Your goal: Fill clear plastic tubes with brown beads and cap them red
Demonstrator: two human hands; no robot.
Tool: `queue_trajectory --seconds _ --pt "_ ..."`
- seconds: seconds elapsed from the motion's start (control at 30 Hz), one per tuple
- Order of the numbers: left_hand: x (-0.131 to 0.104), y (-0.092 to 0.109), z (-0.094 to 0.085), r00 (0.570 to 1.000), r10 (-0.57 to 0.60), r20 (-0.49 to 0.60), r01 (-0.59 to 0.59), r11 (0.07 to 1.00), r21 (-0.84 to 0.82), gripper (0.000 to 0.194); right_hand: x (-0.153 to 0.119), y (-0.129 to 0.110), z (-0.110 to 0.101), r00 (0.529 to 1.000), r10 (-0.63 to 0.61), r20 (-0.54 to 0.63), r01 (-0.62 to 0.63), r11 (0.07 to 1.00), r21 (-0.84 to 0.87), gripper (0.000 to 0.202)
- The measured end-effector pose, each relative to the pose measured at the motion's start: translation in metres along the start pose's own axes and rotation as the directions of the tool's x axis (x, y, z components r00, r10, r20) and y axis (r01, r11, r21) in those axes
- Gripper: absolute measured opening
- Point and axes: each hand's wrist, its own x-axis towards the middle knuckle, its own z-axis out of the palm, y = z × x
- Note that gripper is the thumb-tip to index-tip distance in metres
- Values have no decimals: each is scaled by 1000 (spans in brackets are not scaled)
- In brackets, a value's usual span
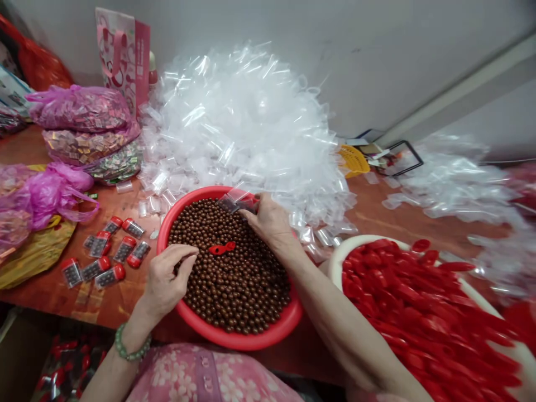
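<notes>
Right now the red basin point(238, 341) sits on the bench point(372, 204), filled with brown balls point(238, 293), and a red piece point(224, 248) lies on top of them, toward the basin's middle. Over the basin's back rim, the right hand point(270, 220) is clamped on a clear case point(228, 204). The left hand point(167, 276) is over the basin's left rim, thumb and forefinger nearly together; whether anything is pinched between them I cannot tell. The right forearm point(335, 312) crosses the basin's right rim and hides part of it. A big pile point(251, 128) of clear cases crowds the basin from behind, its loose edge right up to the rim. Just right of the basin, a white tub point(338, 259) heaped with red parts point(402, 296) takes up that side, leaving little room between. Behind and right of the basin are a yellow basket point(354, 159) and, farther out, more clear cases point(456, 184). Left of the basin lie several red-capped cases point(90, 271) holding dark contents; beyond them are stuffed plastic bags point(92, 114), with a pink gift bag point(117, 61) standing behind. Below and left of the basin, more capped cases show in a dim carton point(25, 352).
</notes>
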Motion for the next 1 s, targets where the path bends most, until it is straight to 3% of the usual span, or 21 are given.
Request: queue_trajectory --seconds 0.17,0.33,0.5,0.57,0.63,0.77,0.9,1.0 --pt "2 -8 12 997 64 43 -70 983 172 18 -1 3 1 990 -129 58 124 989 86 17" --pt "1 -10 13 984 35 177 -97 929 356 24 -25 10 -17 901 -433 39 420 890 177 17" --pt "2 -6 15 968 -27 250 -85 901 426 24 -44 17 -35 850 -526 39 513 841 174 13" --pt "3 -6 16 962 -45 268 -84 889 450 24 -50 20 -41 833 -543 105 529 838 132 14" --pt "3 -5 16 956 -62 286 -83 880 468 24 -56 21 -46 805 -553 217 569 822 -16 15" --pt "4 -4 16 941 -72 332 -107 864 492 25 -70 10 -48 707 -558 436 694 666 -274 20" --pt "6 -2 17 931 -72 358 -133 846 516 26 -81 -12 -36 593 -605 531 771 617 -158 23" --pt "7 0 18 926 -69 371 -152 832 533 28 -85 -27 -21 543 -624 562 772 635 -41 27"
